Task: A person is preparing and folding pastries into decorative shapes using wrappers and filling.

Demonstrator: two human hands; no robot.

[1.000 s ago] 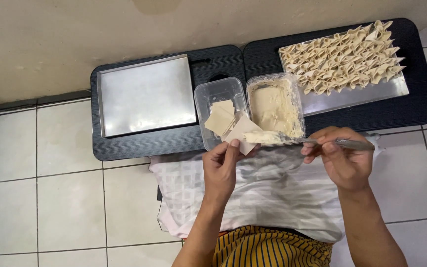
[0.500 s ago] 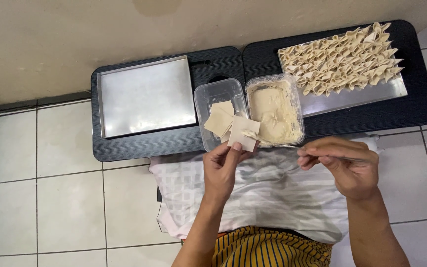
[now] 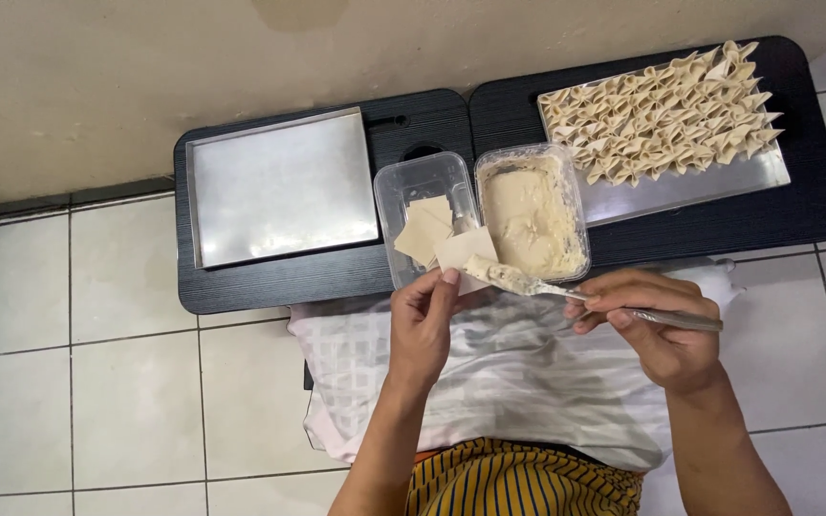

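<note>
Over a pale checked cloth [image 3: 489, 382] spread across the person's lap, the left hand [image 3: 423, 325] pinches a thin, square, cream-coloured dough wrapper [image 3: 464, 256] by its lower edge, fingers closed on it, so that the sheet stands just in front of the low black table [image 3: 270, 287]. Close beside it, the right hand [image 3: 657, 325] is closed around the handle of a slim metal spreader [image 3: 585, 296], whose tip is loaded with pale filling and rests against the wrapper's lower right corner. Directly behind the wrapper sits a clear rectangular plastic tub [image 3: 399, 186] with a few more loose wrappers lying in it, and touching its right side is a second clear tub [image 3: 576, 205] filled with smooth beige paste. To the left on the table lies a bare rectangular metal tray [image 3: 279, 186]. On the right, a second black table [image 3: 815, 210] butts against the first and carries another metal tray [image 3: 681, 191], whose far half is packed with rows of folded, bow-shaped dumplings [image 3: 662, 110]. Beneath the cloth, a yellow and dark striped garment [image 3: 518, 483] shows at the bottom edge, and white floor tiles [image 3: 78, 382] surround everything.
</note>
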